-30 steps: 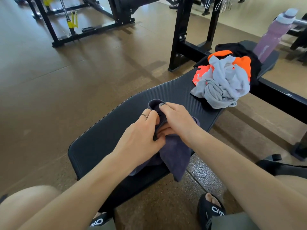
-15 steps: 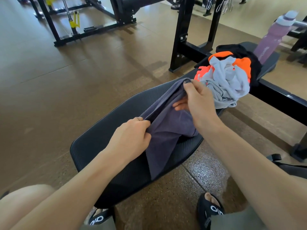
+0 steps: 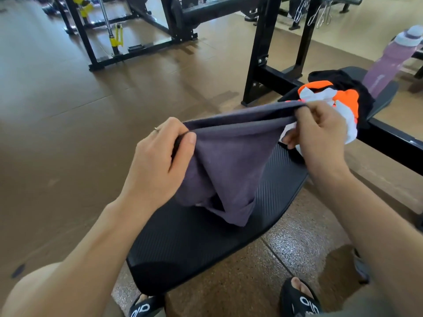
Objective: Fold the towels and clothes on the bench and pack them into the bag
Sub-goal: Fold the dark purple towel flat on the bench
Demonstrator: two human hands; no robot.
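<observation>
A dark purple towel (image 3: pixel 231 161) hangs stretched between my hands above the black padded bench (image 3: pixel 206 243). My left hand (image 3: pixel 160 161) pinches its near upper corner. My right hand (image 3: pixel 318 131) pinches the far upper corner, close to the clothes pile. The towel's lower part droops in folds and touches the bench pad. A heap of clothes (image 3: pixel 341 104) in orange, white and black lies farther along the bench, partly hidden by my right hand. The bag is out of sight.
A pink water bottle (image 3: pixel 389 62) stands at the bench's far end. Black rack uprights (image 3: pixel 263 49) and other gym frames (image 3: pixel 96 35) stand on the brown floor beyond. My sandalled feet (image 3: pixel 297 298) rest under the bench's near end.
My hands have drawn apart and risen, pulling the bunched towel out into a stretched band. The right hand moved up and right toward the clothes pile; the left hand lifted off the bench.
</observation>
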